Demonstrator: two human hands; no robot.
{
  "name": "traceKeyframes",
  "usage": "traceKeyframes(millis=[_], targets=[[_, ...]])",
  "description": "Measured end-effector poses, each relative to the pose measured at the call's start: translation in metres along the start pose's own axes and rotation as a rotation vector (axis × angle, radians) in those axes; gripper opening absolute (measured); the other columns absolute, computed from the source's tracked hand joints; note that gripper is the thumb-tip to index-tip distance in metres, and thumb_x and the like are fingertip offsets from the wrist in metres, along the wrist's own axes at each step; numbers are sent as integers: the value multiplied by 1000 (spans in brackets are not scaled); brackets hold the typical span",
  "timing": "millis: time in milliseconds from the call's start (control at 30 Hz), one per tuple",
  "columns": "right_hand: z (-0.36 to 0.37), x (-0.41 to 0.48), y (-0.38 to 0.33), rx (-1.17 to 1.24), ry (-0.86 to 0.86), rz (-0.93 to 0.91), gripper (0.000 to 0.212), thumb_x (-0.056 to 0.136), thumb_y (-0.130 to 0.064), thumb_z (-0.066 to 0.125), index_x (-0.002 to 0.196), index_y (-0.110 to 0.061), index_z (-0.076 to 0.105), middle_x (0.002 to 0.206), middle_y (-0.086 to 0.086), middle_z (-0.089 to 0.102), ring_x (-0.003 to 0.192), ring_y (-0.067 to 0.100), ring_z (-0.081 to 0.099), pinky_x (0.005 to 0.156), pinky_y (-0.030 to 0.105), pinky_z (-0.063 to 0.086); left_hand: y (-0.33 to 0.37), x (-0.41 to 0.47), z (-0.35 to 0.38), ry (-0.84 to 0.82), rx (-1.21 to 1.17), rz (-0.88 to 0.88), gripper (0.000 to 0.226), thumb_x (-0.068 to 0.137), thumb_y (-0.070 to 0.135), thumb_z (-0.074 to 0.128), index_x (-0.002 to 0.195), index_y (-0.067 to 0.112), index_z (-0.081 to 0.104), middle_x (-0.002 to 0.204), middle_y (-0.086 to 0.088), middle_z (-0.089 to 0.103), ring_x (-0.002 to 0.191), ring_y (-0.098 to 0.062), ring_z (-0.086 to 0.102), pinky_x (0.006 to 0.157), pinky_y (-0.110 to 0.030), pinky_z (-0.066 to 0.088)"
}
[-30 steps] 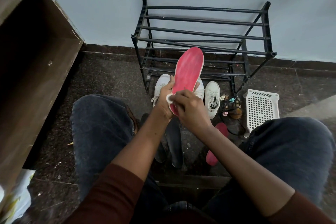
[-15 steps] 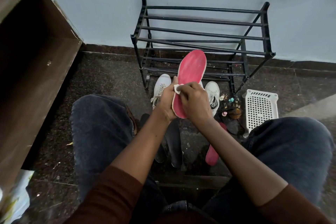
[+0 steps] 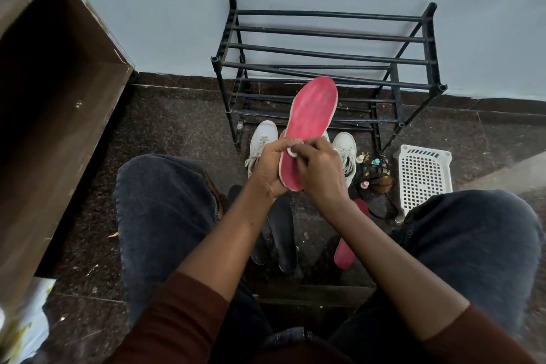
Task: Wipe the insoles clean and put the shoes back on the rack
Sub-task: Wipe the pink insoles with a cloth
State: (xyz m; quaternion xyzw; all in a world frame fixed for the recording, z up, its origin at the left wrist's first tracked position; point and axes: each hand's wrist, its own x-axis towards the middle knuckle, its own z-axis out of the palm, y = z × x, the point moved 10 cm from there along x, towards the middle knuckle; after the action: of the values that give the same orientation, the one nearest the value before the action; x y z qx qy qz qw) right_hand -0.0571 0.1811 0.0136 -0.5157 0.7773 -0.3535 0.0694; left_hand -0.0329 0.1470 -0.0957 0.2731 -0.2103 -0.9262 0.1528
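A red insole (image 3: 311,115) stands tilted up in front of me, toe pointing away. My left hand (image 3: 270,164) grips its heel end from the left. My right hand (image 3: 317,170) pinches a small white wipe (image 3: 293,151) and presses it on the insole's lower part. Behind my hands, white sneakers (image 3: 263,139) (image 3: 345,151) sit on the floor in front of the black shoe rack (image 3: 325,65), whose bars hold nothing. A second red insole (image 3: 348,242) and two dark insoles (image 3: 280,233) lie on the floor between my knees.
A white plastic basket (image 3: 424,174) lies right of the rack, with small bottles and dark cords (image 3: 373,171) beside it. A brown wooden cabinet (image 3: 53,115) fills the left side. My knees in dark jeans flank the insoles on the speckled floor.
The insole has tilted slightly rightward and dropped a little. My right hand with the wipe has moved up along the insole from the heel toward its middle.
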Motion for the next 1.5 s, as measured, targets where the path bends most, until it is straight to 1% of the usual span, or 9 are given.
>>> traceKeyframes(millis=[133,433,567,700,1000,1133,1300,1400,1500], targets=[[-1,10,0,-11,36,37,20,86,0,55,98,-1,71,93,21,62,82,36,59,69,37,47,12,1,-2,19,-101,51,42,74,20,42,94,-5,69,87,-15,69,79,-25,69,74,-30,58],[16,-20,1,42,-173,110,23,85,3,54,100,-2,70,101,17,65,88,28,62,77,26,47,26,2,-16,128,-163,155,47,73,19,44,113,-2,54,97,-18,61,84,-28,59,85,-37,47],[8,-14,16,185,-195,247,17,85,-1,58,92,-6,72,94,8,69,64,9,56,56,7,40,24,-1,-20,138,-99,142,56,70,17,43,124,1,45,99,-17,55,85,-29,55,82,-38,45],[-19,21,23,121,23,226,19,87,-2,57,99,-3,70,101,13,66,87,22,61,69,10,33,32,-5,-18,94,-79,194,49,69,13,40,116,1,50,86,-13,66,73,-24,64,71,-31,53],[17,-8,11,43,-143,143,24,87,4,53,103,-1,69,102,17,63,87,29,62,77,30,49,32,-2,-18,73,-174,206,60,56,16,54,114,0,54,94,-19,66,80,-32,68,73,-37,58],[27,-28,7,56,-281,119,22,84,4,55,98,-3,70,103,13,65,92,25,61,80,24,45,32,4,-27,42,-271,285,48,68,11,43,103,22,73,102,-15,69,87,-32,68,80,-41,56],[8,-10,21,258,-209,265,22,81,2,60,91,-11,74,91,2,68,80,11,59,64,1,37,23,-1,-19,-10,-161,151,51,57,18,54,101,-4,69,90,-21,68,78,-32,69,72,-39,58],[-1,5,13,151,-106,197,20,83,2,59,96,-6,72,96,10,68,83,16,60,68,7,38,23,-4,-18,13,-153,158,51,63,20,49,106,-5,62,88,-18,69,76,-29,68,72,-33,57],[18,-2,-3,28,-194,107,20,83,4,59,98,-1,70,98,16,65,86,30,61,77,34,49,22,-7,-6,-16,-170,152,54,61,18,52,108,-7,63,88,-19,69,76,-30,70,69,-34,59]])
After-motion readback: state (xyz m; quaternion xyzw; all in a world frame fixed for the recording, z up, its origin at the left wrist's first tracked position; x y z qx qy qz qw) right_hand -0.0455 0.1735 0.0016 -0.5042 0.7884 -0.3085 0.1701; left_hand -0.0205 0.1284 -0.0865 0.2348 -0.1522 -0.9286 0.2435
